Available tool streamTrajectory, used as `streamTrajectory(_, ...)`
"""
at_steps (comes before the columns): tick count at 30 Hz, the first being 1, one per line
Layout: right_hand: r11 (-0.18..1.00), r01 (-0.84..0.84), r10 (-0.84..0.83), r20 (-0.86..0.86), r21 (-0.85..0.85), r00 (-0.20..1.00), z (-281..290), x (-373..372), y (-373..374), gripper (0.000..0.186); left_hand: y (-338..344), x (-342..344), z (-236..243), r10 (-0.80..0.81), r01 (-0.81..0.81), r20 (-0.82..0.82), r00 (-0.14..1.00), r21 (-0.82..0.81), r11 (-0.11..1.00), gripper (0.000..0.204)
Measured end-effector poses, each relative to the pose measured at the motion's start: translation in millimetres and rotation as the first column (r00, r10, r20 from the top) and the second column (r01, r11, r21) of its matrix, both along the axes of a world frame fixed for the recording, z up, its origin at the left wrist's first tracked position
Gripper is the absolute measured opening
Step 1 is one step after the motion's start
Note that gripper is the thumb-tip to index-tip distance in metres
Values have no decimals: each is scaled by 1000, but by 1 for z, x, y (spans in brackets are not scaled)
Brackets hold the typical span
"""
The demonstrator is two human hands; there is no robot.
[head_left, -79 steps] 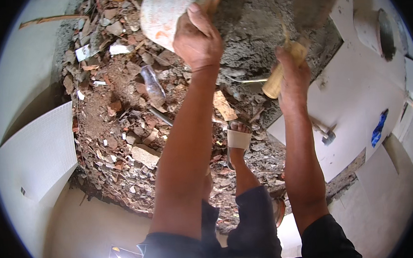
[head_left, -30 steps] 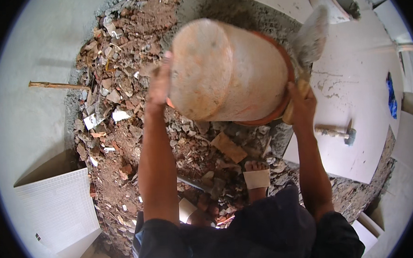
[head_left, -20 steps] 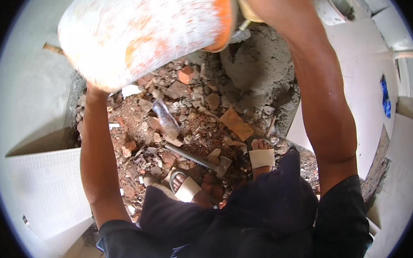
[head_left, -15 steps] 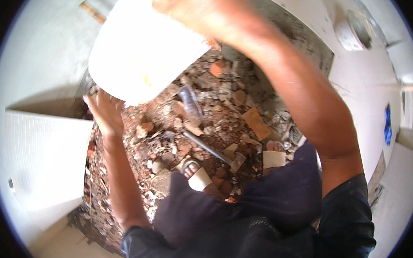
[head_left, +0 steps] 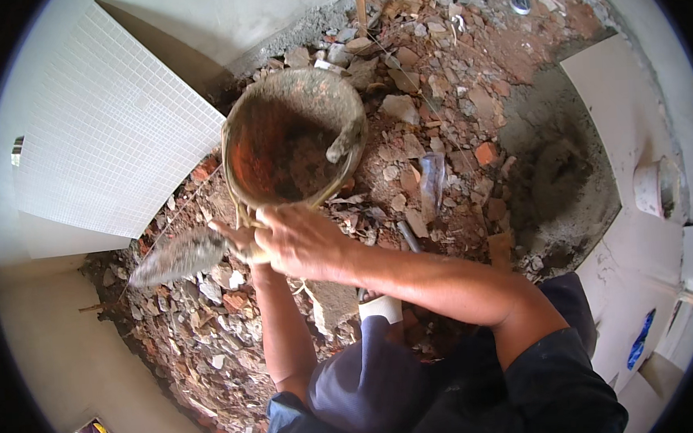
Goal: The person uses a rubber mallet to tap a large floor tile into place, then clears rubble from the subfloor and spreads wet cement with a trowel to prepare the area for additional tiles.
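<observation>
A mortar-crusted bucket (head_left: 241, 147) stands mouth-up in front of me, slightly tilted, with dark residue inside. A grey, rounded stick-like piece (head_left: 346, 140) lies against its inner right wall. My right hand (head_left: 297, 239) is closed at the near rim, where the bucket's yellowish handle runs into the fingers. Just beneath and left of it, my left hand (head_left: 242, 244) is partly covered; a finger points left while the others curl. From beside that hand a grey trowel blade (head_left: 178, 259) sticks out leftward, blurred. The hands overlap and hide the trowel's grip.
Broken brick and stone rubble (head_left: 451, 117) covers the ground. A white gridded panel (head_left: 114, 127) leans at the left. Nearby are a clear plastic bottle (head_left: 432, 182), a dark rod (head_left: 409, 235), wet grey mortar (head_left: 555, 166) and a white container (head_left: 652, 189). A string crosses the rubble.
The large, glaring white object held up in front of me is out of sight. Both hands have come together at the bucket. The trowel now shows, and my view has turned.
</observation>
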State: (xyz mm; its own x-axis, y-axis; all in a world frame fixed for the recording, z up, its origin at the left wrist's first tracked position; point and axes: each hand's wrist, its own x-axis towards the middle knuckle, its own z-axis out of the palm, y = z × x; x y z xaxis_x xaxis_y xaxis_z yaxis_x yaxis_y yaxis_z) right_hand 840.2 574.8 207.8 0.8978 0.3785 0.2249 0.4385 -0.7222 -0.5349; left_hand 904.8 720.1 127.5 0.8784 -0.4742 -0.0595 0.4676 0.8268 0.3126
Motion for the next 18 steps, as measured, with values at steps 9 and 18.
streamTrajectory(9,986,49,-90,257,160,962,26,-25,-49,27,75,57,-37,-363,-288,377,852,917,275,36)
streamTrajectory(18,447,894,-824,-396,-17,404,34,-278,-299,43,131,-1,28,351,-280,337,873,938,-204,37)
